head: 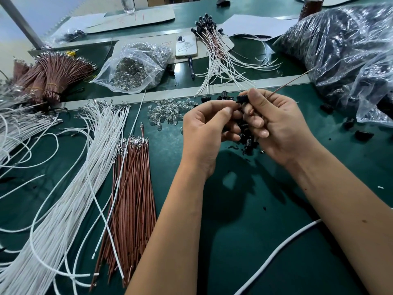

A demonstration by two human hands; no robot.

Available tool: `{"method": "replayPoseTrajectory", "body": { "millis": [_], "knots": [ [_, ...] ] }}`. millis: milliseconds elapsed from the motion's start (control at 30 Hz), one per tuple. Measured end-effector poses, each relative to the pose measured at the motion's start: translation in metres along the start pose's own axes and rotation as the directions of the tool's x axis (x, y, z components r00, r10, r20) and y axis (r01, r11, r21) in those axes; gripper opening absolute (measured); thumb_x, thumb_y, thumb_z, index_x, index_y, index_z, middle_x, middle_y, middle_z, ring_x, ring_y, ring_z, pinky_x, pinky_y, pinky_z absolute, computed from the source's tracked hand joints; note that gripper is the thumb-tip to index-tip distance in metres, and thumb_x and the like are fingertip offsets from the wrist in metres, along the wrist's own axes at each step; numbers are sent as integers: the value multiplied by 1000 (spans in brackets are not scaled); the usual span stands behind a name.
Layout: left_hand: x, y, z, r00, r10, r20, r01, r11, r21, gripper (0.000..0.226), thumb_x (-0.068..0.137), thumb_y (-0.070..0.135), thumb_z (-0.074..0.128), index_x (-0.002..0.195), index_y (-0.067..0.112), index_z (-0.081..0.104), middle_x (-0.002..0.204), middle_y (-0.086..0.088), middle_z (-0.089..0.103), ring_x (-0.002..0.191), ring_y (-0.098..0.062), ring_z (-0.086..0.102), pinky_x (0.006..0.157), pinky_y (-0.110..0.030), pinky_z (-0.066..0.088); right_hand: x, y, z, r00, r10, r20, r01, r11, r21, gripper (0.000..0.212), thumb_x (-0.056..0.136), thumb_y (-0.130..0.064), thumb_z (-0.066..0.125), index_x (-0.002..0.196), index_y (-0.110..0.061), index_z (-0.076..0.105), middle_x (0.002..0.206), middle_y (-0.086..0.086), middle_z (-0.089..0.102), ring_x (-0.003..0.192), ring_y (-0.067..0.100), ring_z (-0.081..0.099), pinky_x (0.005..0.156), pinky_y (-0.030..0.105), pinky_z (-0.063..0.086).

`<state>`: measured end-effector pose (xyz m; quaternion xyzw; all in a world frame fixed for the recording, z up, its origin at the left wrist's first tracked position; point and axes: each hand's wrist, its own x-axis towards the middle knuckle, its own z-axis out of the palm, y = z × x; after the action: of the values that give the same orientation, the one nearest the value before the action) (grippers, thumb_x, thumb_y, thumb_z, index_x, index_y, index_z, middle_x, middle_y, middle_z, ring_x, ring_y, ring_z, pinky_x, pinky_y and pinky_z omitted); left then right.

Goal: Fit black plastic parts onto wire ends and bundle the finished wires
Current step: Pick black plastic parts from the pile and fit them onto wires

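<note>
My right hand [274, 126] grips a black plastic part [242, 99] between thumb and forefinger, along with a brown wire [291, 81] that sticks out up and to the right. My left hand [207, 126] meets it from the left, its thumb and forefinger pinching at the same part. More black parts [248, 141] lie on the green table [244, 209] under both hands. A pile of brown wires [129, 188] and a spread of white wires [70, 188] lie to the left. Finished wires with black ends [214, 52] lie farther back.
A large clear bag of black parts [344, 52] fills the right. Small clear bulbs [168, 111] are heaped before my hands, with a bag of them [136, 67] behind. A phone [186, 46], a pen [191, 67] and banded brown wire bundles [49, 77] lie at the back.
</note>
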<state>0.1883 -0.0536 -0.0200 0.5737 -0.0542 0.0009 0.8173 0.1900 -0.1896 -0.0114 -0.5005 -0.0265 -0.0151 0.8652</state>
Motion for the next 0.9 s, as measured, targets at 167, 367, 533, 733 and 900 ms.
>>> {"method": "replayPoseTrajectory", "body": {
  "millis": [167,367,533,733,900],
  "knots": [
    [0,-2,-2,985,167,-28,-164,982,89,11,87,-7,71,90,4,70,72,-7,71,57,-15,63,55,-26,55,-1,1,1,1000,-14,-10,14,1000,-6,22,101,-12,58,79,-7,63,65,3,57,41,1,42,32,12,31],
    [1,-4,-1,959,278,-55,-270,955,119,12,81,-5,79,84,1,69,72,-11,71,61,-20,67,59,-33,61,-2,2,3,1000,-16,5,16,1000,-15,17,88,-20,65,86,-5,61,64,1,59,41,2,43,32,13,31],
    [1,-5,-2,962,273,-31,-265,952,154,13,83,-5,77,81,1,66,69,-8,68,60,-22,67,58,-36,60,-2,2,4,1000,8,6,-8,1000,-30,21,87,-22,65,90,-2,60,63,0,60,41,1,43,32,12,31],
    [2,-5,-4,971,240,18,-239,954,182,15,87,-4,74,81,4,62,68,-4,62,56,-16,63,55,-31,57,-2,2,2,1000,26,4,-26,999,-38,18,92,-19,63,92,-1,60,62,0,59,40,1,43,32,12,31],
    [2,-5,-2,982,171,81,-184,964,192,17,94,-4,64,85,7,55,72,-4,58,55,-17,63,53,-32,58,0,2,2,999,49,3,-49,998,-41,19,91,-20,63,89,-1,60,59,1,57,39,2,42,34,14,33]
  ]
}}
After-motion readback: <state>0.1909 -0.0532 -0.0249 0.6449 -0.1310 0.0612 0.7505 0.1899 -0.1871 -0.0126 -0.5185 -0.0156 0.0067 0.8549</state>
